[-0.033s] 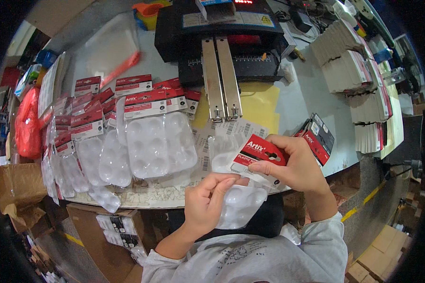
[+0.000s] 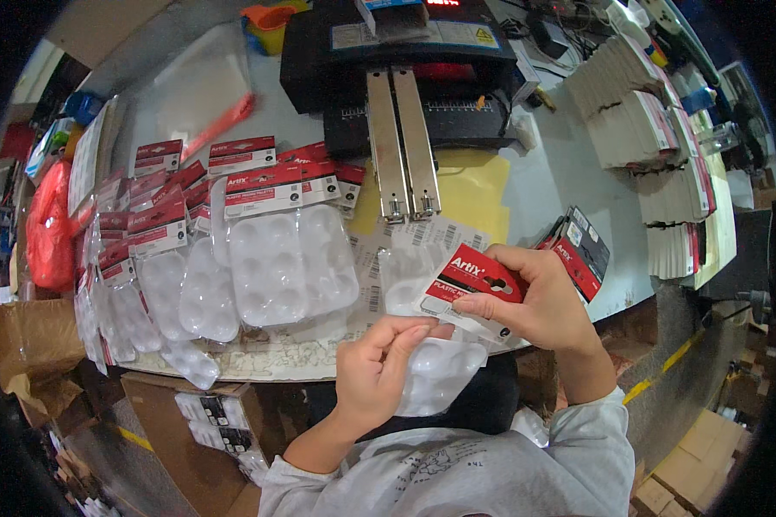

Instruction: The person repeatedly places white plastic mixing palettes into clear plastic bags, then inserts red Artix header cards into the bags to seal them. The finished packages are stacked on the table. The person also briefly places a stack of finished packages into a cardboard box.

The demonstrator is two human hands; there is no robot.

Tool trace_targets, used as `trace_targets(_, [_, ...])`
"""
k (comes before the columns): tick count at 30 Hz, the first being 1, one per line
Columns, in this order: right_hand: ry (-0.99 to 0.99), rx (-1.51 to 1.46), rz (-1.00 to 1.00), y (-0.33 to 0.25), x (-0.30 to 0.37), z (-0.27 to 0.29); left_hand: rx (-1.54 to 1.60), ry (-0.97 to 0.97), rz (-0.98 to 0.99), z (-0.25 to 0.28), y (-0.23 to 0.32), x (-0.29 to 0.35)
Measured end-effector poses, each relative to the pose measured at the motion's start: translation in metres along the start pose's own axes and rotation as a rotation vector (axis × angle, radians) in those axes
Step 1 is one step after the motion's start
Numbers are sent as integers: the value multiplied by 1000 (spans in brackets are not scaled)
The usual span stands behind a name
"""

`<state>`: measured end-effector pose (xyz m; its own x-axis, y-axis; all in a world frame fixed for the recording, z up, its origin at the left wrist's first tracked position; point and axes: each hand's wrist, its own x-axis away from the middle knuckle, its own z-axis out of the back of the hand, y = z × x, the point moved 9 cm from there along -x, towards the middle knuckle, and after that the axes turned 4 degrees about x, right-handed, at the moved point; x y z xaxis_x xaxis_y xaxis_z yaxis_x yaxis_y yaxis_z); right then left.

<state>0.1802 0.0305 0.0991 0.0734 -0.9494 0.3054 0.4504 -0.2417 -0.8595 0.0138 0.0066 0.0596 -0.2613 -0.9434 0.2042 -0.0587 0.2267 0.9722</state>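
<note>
Over the front table edge, my right hand (image 2: 539,297) grips a folded red and white header card (image 2: 466,269) with a hanging slot, thumb on its face. My left hand (image 2: 375,366) pinches the upper edge of a clear plastic bag (image 2: 448,332) just below the card. In that bag, a white palette with round wells (image 2: 440,375) hangs in front of my body. How far the card overlaps the bag is partly hidden by my fingers. Another bagged white palette (image 2: 403,297) lies on the table behind the card.
Bagged palettes with red cards (image 2: 289,258) pile up at the left. A black machine (image 2: 397,73) with two metal rails (image 2: 403,146) stands at the back. Cards (image 2: 582,254) lie beside my right hand; stacked cards (image 2: 638,129) stand at the far right.
</note>
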Motion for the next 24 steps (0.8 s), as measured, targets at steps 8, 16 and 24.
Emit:
trace_targets(8, [-126, 324, 294, -11, 2, -6, -196, 4, -65, 0, 4, 5])
trace_targets(16, [-217, -262, -135, 55, 3, -17, -50, 249, -115, 31, -9, -8])
trace_targets(24, [-219, -549, -245, 78, 4, -42, -340, 274, -34, 38, -16, -16])
